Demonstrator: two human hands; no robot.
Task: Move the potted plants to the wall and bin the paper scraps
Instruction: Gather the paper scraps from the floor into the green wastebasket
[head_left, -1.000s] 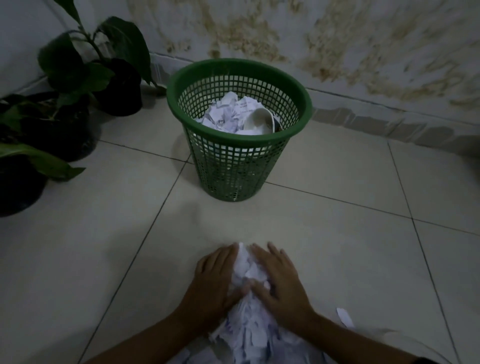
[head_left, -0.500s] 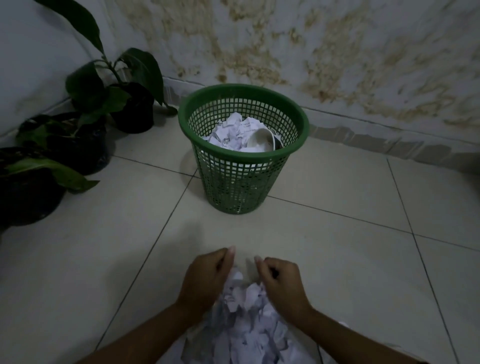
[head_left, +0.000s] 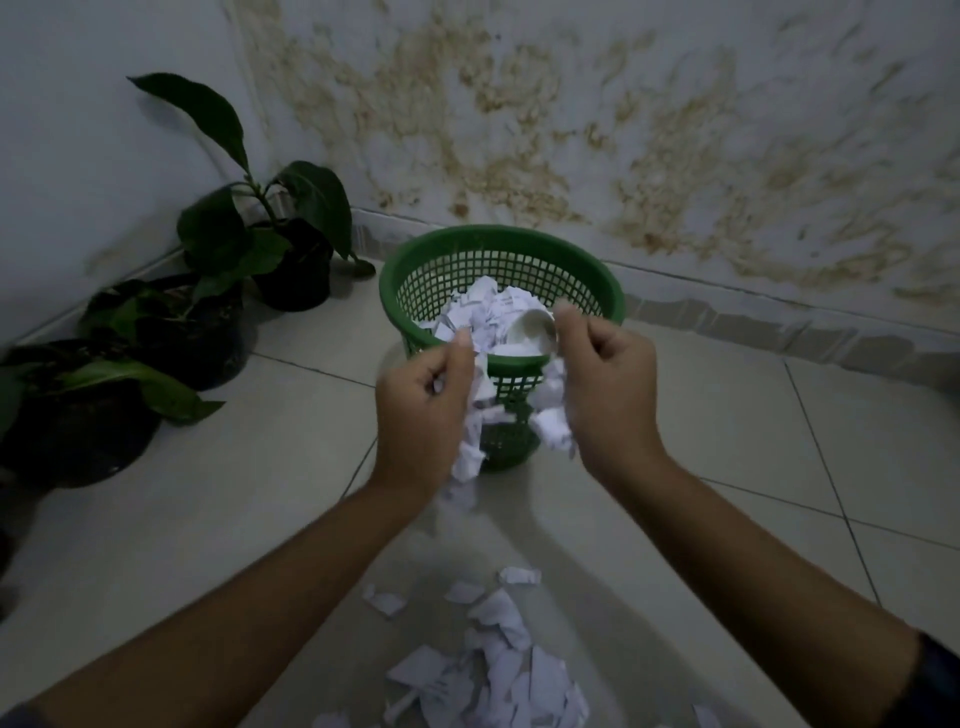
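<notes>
My left hand (head_left: 421, 410) and my right hand (head_left: 608, 395) are raised side by side in front of the green mesh bin (head_left: 441, 254), each closed on a clump of white paper scraps (head_left: 472, 441) that hangs down between them. The hands are at about rim height, just on the near side of the bin. Inside the bin lie more scraps and a white cup (head_left: 530, 332). A heap of loose scraps (head_left: 493, 670) lies on the floor tiles below my forearms. Three potted plants (head_left: 291, 244) in black pots stand along the left wall.
A stained wall (head_left: 675, 130) runs behind the bin, with a tiled skirting at its foot. The nearest plant pot (head_left: 72, 415) stands at the left edge, its leaves reaching toward the floor's middle. Pale floor tiles (head_left: 779, 415) stretch to the right of the bin.
Both hands have closed on scraps from the floor heap and lifted them up to the bin's rim. A few scraps trail down. The view has tilted upward.
</notes>
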